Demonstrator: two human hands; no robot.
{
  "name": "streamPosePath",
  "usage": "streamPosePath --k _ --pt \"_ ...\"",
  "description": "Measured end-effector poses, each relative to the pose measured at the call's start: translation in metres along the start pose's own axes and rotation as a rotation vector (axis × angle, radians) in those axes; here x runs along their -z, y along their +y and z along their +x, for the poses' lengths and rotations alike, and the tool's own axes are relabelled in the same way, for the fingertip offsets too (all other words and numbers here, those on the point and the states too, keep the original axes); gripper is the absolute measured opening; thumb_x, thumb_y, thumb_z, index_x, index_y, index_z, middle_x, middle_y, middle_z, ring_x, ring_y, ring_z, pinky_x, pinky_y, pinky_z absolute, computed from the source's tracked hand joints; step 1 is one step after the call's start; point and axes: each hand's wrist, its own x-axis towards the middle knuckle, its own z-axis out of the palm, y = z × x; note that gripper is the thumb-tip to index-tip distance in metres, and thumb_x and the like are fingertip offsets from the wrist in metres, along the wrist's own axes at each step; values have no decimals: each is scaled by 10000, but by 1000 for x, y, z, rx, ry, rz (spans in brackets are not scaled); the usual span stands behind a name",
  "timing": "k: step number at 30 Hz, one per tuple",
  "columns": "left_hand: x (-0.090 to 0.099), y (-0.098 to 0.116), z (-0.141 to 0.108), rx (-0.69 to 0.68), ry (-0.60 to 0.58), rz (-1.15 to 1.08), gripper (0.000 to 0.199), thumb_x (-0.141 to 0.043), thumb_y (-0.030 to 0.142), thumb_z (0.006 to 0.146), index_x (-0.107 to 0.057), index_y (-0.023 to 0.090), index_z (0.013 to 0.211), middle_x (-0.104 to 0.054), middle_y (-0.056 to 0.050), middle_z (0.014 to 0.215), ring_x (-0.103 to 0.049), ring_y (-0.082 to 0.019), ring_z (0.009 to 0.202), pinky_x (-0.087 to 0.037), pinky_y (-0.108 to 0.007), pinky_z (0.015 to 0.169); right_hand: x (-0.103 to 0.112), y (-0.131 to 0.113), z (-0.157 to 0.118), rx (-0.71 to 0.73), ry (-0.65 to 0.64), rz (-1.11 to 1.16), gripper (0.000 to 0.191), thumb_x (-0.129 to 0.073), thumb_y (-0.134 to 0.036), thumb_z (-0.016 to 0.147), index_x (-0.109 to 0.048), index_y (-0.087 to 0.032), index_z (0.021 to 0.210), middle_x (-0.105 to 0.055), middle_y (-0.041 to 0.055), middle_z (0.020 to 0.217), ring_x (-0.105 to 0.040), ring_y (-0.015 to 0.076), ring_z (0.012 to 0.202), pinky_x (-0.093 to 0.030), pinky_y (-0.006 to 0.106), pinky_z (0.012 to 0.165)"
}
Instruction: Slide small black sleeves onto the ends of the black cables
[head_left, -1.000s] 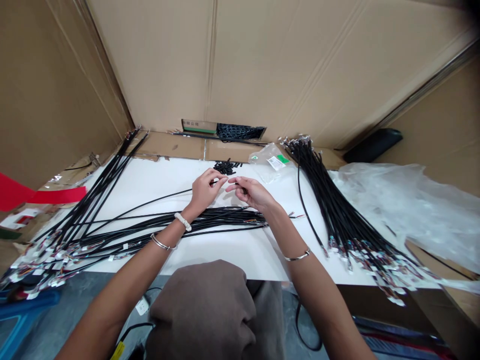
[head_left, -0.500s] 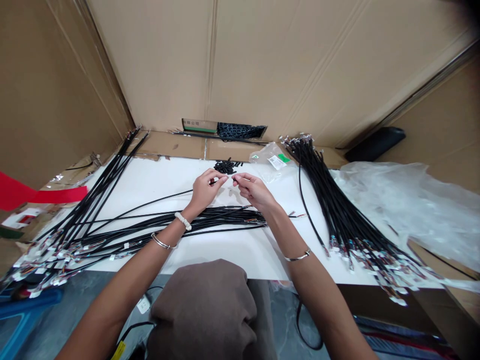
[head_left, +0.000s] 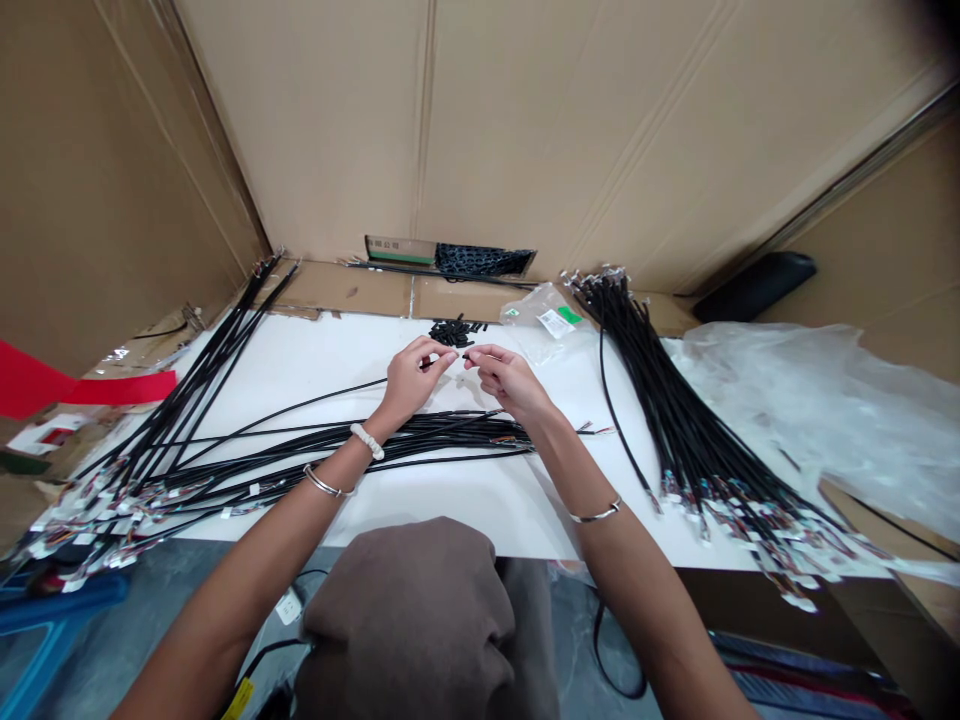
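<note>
A black cable [head_left: 322,393] ends in the person's left hand [head_left: 410,380], whose fingertips [head_left: 439,350] are closed around it, with its tip showing just past them. The right hand's fingertips [head_left: 480,353] are pinched together on a small black piece [head_left: 466,356], too small to make out well, right by the cable's tip. Just beyond the hands sits a little heap of short black sleeves [head_left: 454,332], on a white table [head_left: 315,350]. From the left hand the cable runs down toward a long bundle of wires [head_left: 202,390], and another bundle [head_left: 420,435] lies under the wrists. A third bundle [head_left: 660,420] fans out on the right, beside a clear plastic bag [head_left: 536,325] and a plastic sheet [head_left: 810,420].
</note>
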Motion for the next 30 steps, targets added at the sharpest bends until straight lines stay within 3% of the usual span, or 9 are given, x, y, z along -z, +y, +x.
streamPosePath --k 25,30 --pt "1 4 -2 -86 -8 96 146 -608 280 890 -689 173 833 -661 -34 847 -562 -122 708 -422 -231 608 -3 1 -2 -87 -93 134 337 -860 -313 553 -635 -149 743 -632 -20 700 -210 -6 414 -109 191 353" --pt "1 3 -3 -130 -15 142 171 -597 303 900 -690 178 828 -665 -37 841 -589 -133 741 -425 -229 594 -4 2 -3 -15 -57 56 358 -849 -363 570 -611 -157 740 -638 -14 688 -224 -1 409 -125 202 372"
